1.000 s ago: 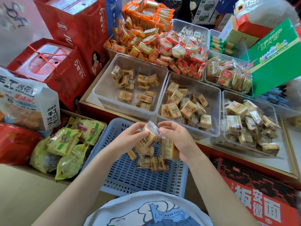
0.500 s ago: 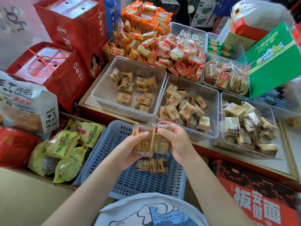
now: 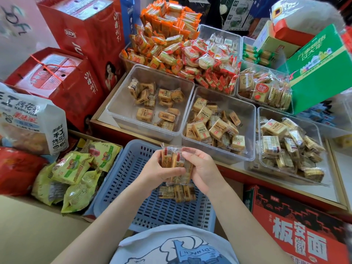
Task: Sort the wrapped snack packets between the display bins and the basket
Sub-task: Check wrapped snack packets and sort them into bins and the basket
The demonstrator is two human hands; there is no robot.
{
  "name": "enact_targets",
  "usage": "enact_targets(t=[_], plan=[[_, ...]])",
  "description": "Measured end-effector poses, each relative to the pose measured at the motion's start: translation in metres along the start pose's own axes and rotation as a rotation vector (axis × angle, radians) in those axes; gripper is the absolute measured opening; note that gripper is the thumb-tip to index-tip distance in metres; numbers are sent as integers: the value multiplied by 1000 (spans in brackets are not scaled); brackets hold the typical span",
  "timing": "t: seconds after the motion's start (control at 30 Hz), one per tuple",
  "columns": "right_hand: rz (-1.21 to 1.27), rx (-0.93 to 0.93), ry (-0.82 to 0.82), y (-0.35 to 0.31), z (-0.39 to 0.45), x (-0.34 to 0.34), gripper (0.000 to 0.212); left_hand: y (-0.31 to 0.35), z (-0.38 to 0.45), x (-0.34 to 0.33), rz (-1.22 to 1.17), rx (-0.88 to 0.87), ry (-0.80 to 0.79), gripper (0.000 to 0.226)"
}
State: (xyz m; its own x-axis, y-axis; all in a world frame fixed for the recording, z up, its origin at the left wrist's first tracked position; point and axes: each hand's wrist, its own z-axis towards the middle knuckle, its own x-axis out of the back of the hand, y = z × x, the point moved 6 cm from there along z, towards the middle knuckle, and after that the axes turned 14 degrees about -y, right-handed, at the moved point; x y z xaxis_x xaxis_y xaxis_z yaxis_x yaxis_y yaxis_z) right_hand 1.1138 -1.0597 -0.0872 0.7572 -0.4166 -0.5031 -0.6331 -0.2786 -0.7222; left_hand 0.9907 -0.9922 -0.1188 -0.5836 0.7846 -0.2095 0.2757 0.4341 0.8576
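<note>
Over the blue plastic basket (image 3: 133, 189) my left hand (image 3: 155, 173) and my right hand (image 3: 202, 169) together grip a small stack of clear-wrapped tan snack packets (image 3: 176, 163), held upright between them. A few more packets (image 3: 177, 193) lie on the basket floor just below. Beyond the basket stand clear display bins: the left bin (image 3: 122, 109) holds several packets, the middle bin (image 3: 247, 134) a fuller pile, the right bin (image 3: 312, 126) cream-labelled ones.
Orange and red snack heaps (image 3: 171, 44) fill the back bins. Red gift boxes (image 3: 62, 80) stand at left, green snack bags (image 3: 72, 168) beside the basket, a green carton (image 3: 320, 67) at right, a red noodle carton (image 3: 297, 225) at lower right.
The packets have been pressed together into one upright stack between both hands, and the hands have closed in on each other over the basket.
</note>
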Motion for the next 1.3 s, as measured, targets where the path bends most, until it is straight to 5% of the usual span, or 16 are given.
enact_targets(t=[0.2, 0.5, 0.67, 0.8, 1.1, 1.3], plan=[[-523, 81, 75, -20, -2, 14, 4, 3, -1, 2, 155, 0, -18, 70], [-479, 188, 183, -27, -4, 16, 5, 1, 0, -5, 60, 83, -117, 75], [-648, 97, 110, -25, 0, 14, 33, 0, 1, -1, -245, 153, 52, 37], [-801, 72, 8, -18, -4, 3, 24, 4, 3, 9, -398, 136, 135, 38], [-862, 216, 62, -33, -8, 6, 5, 5, 12, 8, -429, 77, 156, 51], [-920, 368, 161, -62, -15, 8, 11, 10, 12, 24, -268, -26, 252, 33]])
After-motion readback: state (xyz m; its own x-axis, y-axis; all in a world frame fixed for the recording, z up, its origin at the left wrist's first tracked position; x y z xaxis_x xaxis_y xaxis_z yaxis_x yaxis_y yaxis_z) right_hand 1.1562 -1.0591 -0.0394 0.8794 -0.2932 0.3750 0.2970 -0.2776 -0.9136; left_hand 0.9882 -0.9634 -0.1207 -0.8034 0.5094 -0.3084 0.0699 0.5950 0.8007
